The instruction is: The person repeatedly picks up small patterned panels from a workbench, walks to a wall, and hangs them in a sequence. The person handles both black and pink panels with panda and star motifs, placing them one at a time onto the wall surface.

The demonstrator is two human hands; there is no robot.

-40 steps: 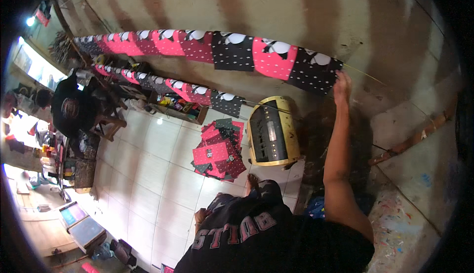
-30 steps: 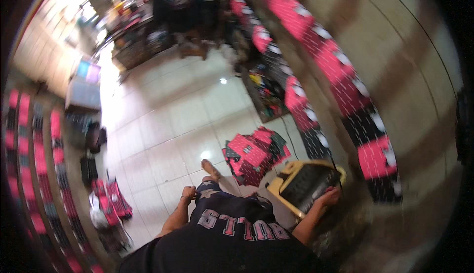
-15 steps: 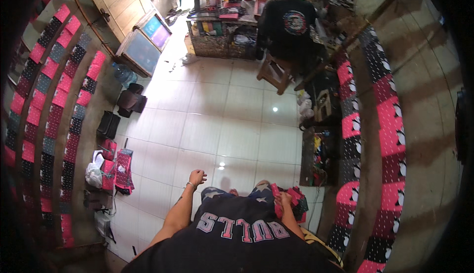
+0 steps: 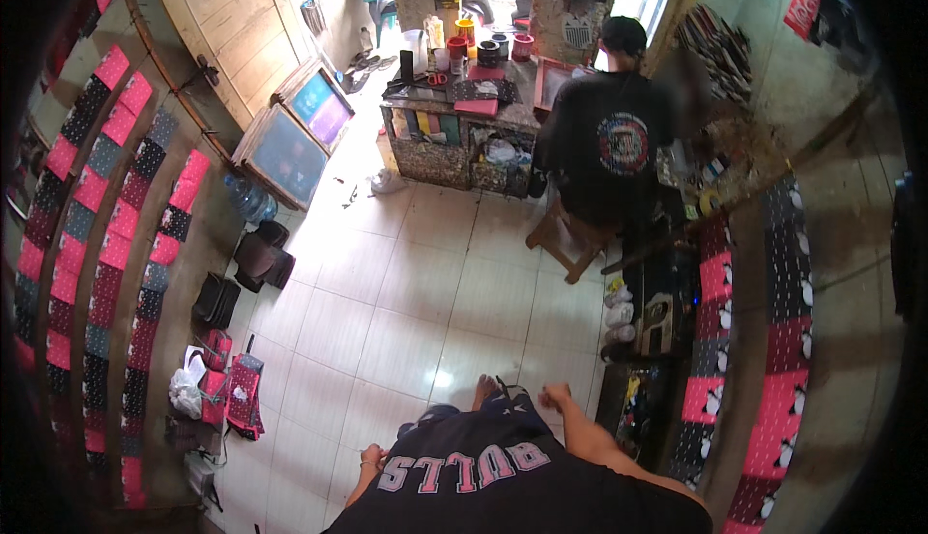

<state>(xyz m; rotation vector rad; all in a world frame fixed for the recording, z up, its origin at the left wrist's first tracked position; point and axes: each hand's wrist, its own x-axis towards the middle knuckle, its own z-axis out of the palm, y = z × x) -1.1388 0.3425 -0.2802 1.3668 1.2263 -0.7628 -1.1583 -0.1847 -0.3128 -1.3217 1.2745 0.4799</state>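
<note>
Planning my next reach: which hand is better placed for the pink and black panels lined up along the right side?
Right. The right hand hangs nearest the panels; the left hand is across the body.

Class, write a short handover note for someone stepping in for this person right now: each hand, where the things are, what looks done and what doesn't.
Left hand: down by the hip, nothing seen in it; fingers too small to read.
Right hand: fingers curled, empty, close to the dark rack but apart from it.
Things: pink bundles lie on the floor by the left wall, nearest the left hand.
Done: pink and black panels hang in rows on the right wall and the left wall.
Left: the bundles are not hung.
Another person sits at the far bench.
</note>
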